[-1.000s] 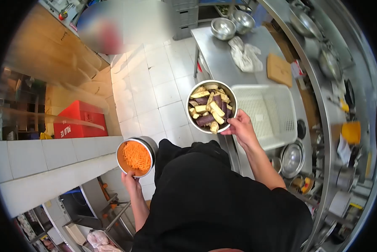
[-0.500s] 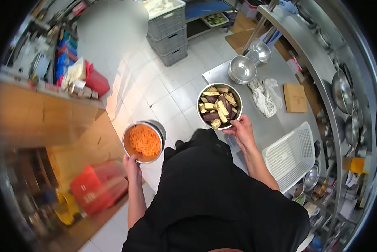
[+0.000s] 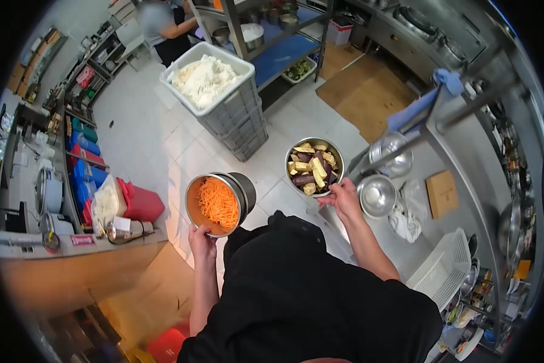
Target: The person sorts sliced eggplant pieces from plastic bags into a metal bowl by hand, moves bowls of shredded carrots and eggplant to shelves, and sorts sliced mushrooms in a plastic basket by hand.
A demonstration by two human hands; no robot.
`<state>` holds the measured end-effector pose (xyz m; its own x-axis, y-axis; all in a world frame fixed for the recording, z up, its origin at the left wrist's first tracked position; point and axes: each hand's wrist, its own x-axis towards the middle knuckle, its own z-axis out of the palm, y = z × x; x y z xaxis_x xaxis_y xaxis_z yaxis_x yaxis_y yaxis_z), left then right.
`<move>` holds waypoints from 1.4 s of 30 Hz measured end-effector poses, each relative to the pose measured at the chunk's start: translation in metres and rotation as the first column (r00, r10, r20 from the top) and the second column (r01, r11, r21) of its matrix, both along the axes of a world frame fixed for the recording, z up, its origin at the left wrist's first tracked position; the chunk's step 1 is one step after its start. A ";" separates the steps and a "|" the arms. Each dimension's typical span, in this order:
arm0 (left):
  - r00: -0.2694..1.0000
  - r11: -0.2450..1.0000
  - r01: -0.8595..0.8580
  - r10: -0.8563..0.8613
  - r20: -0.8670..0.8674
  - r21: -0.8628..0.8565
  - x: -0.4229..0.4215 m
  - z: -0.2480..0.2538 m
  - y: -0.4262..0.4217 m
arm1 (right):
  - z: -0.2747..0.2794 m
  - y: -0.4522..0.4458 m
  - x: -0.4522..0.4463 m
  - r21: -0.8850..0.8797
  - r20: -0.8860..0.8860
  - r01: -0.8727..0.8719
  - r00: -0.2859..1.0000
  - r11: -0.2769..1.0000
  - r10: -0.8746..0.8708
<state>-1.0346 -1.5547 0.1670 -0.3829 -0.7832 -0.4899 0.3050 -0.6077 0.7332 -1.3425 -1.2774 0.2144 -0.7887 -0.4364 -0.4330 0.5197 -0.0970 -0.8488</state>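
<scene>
Shredded carrots [image 3: 218,203], cut eggplant [image 3: 310,168], bowls in hands [image 3: 201,243]

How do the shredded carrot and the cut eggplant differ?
The shredded carrot is orange, in thin strands; the cut eggplant is purple and pale, in thick pieces. The left hand holds the carrot's container, the right hand the eggplant's container. Both foods sit in round metal containers.

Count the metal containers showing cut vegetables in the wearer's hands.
2. One container, holding orange shreds, is in the left hand; the other, holding purple-skinned pieces, is in the right. Another metal vessel shows behind the first; its contents, if any, are hidden.
</scene>
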 end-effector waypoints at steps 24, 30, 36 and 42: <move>0.861 0.861 0.509 -0.509 0.009 -0.008 -0.434 0.042 -0.259 | 0.243 -0.485 -0.534 -0.490 -0.479 -0.211 0.876 0.846 -0.060; 0.961 0.960 0.277 -0.277 -0.027 0.025 -0.509 0.034 -0.232 | 0.229 -0.611 -0.596 -0.523 -0.353 -0.318 0.925 0.790 0.139; 0.988 0.988 0.152 -0.151 -0.028 0.028 -0.550 0.029 -0.218 | 0.186 -0.666 -0.611 -0.459 -0.076 -0.273 0.960 0.846 0.268; 0.979 0.979 0.204 -0.205 0.019 0.024 -0.577 0.047 -0.220 | 0.161 -0.629 -0.626 -0.474 -0.222 -0.382 0.924 0.793 0.313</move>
<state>-1.6114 -1.7747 0.2143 -0.5234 -0.6784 -0.5156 0.1572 -0.6716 0.7240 -1.9683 -1.9062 0.3754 -0.5735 -0.8191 0.0126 0.4936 -0.3578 -0.7927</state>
